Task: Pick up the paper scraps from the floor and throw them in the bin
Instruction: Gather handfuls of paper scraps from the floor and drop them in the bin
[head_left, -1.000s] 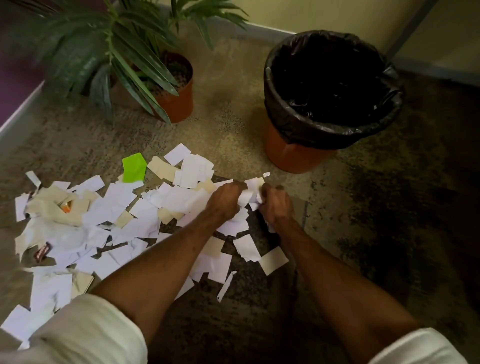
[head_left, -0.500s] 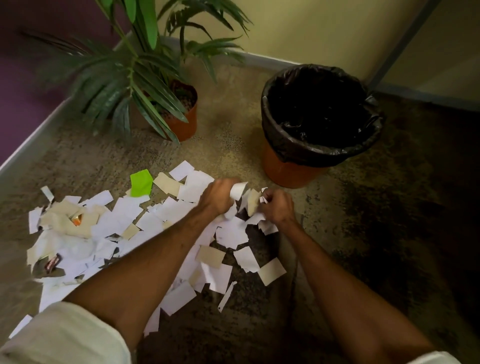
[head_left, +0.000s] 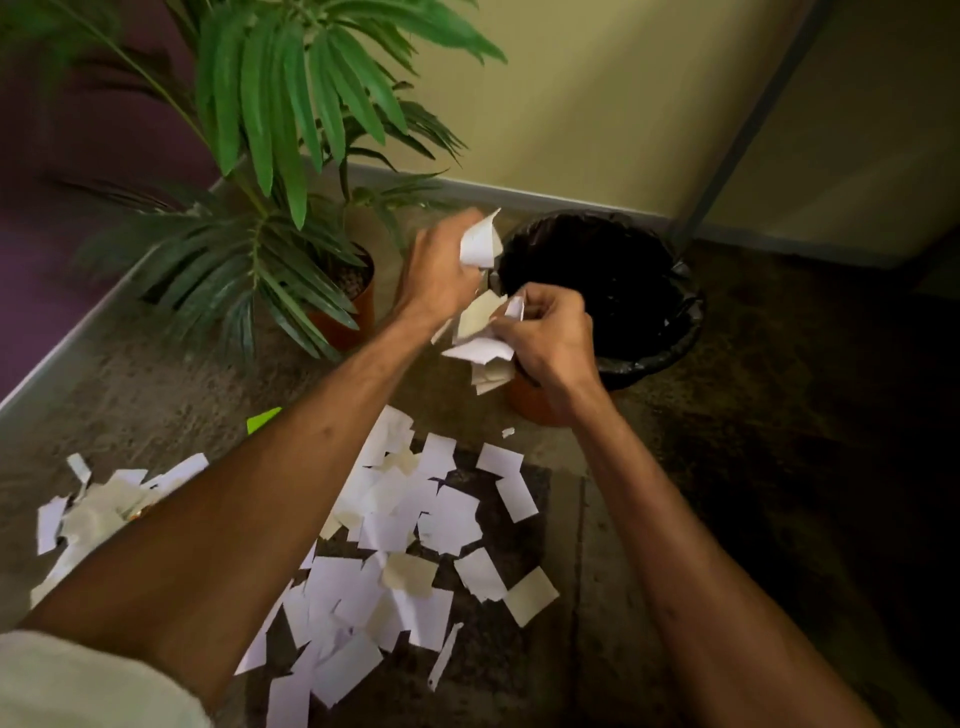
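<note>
Both hands are raised off the floor beside the bin (head_left: 670, 343), an orange pot lined with a black bag. My left hand (head_left: 441, 270) grips a curled white scrap (head_left: 480, 241) at the bin's left rim. My right hand (head_left: 550, 332) grips a bunch of white and cream scraps (head_left: 480, 338) just in front of the rim, some hanging below the fingers. Many paper scraps (head_left: 405, 525) still lie spread on the floor below my arms, with one green piece (head_left: 262, 418) partly hidden by my left forearm.
A potted palm (head_left: 291, 171) in an orange pot stands left of the bin, its leaves reaching over my left arm. Walls and skirting close the corner behind. A grey vertical strip (head_left: 748, 119) runs up the wall behind the bin.
Both hands have lifted from the pile on the floor with scraps in them and moved up and away to the bin's rim. The camera has tilted upward.
</note>
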